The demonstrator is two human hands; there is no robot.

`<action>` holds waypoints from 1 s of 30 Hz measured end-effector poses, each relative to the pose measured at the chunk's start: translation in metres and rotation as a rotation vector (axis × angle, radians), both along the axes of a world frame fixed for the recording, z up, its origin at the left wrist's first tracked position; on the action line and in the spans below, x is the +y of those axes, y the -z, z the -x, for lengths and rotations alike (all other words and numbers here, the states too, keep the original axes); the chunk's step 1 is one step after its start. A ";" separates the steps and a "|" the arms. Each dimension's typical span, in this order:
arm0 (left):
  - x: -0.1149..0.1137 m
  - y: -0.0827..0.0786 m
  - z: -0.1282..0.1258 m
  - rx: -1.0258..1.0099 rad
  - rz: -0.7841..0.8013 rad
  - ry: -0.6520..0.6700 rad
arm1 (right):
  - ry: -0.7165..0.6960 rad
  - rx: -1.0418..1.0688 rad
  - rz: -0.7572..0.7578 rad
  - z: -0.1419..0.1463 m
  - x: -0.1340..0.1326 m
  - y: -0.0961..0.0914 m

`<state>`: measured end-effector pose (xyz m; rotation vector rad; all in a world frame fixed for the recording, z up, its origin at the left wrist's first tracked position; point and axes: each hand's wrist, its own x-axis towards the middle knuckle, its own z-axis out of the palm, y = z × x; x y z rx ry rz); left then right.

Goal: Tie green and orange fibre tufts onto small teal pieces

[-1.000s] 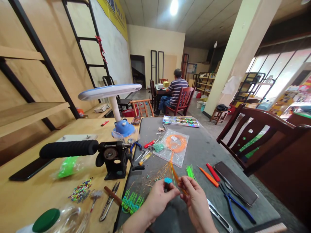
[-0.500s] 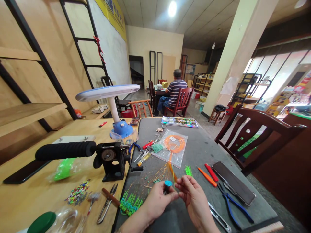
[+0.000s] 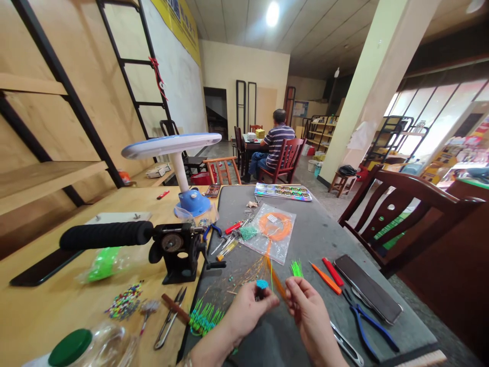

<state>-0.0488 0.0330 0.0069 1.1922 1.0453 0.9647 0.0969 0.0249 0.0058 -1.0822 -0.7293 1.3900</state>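
Note:
My left hand (image 3: pixel 247 312) is closed in a pinch round a small dark piece with a turquoise bead cap (image 3: pixel 262 284) on top. My right hand (image 3: pixel 310 316) pinches a thin orange strand (image 3: pixel 277 281) that runs up and back toward the clear bag of orange cord (image 3: pixel 273 230). Both hands hover low over the grey table top (image 3: pixel 317 234), close together, fingertips a few centimetres apart. A bunch of green strands with turquoise ends (image 3: pixel 204 318) lies just left of my left wrist. Loose orange strands and small beads lie scattered ahead of my hands.
Black hand-crank tool with foam handle (image 3: pixel 153 242), blue-based lamp (image 3: pixel 179 158), snips (image 3: pixel 170 318), loose coloured beads (image 3: pixel 125 300), green-lidded jar (image 3: pixel 76 346). On the right: orange and red tools (image 3: pixel 328 272), blue pliers (image 3: pixel 367 318), dark phone (image 3: pixel 369 288). A wooden chair (image 3: pixel 412 204) stands right; a seated person (image 3: pixel 275 145) is far back.
My right hand has drawn slightly away to the right of my left, and the orange strand now shows stretched between them. The camera has shifted a little.

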 end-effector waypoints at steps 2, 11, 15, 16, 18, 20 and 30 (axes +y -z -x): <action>0.004 -0.002 0.004 -0.092 0.103 -0.028 | -0.071 -0.145 -0.009 -0.001 -0.001 0.003; 0.018 0.005 0.015 -0.518 0.494 0.101 | -0.362 -0.302 -0.018 0.013 -0.010 0.008; 0.019 0.009 0.015 -0.544 0.537 0.110 | -0.405 -0.252 -0.025 0.016 -0.007 0.010; 0.020 0.010 0.015 -0.542 0.538 0.109 | -0.410 -0.244 -0.031 0.016 -0.005 0.010; 0.020 0.011 0.015 -0.541 0.540 0.105 | -0.414 -0.231 -0.043 0.017 -0.003 0.012; 0.020 0.012 0.015 -0.543 0.541 0.101 | -0.415 -0.230 -0.049 0.018 -0.001 0.013; 0.019 0.012 0.012 -0.560 0.493 0.019 | -0.402 -0.182 -0.025 0.022 0.003 0.016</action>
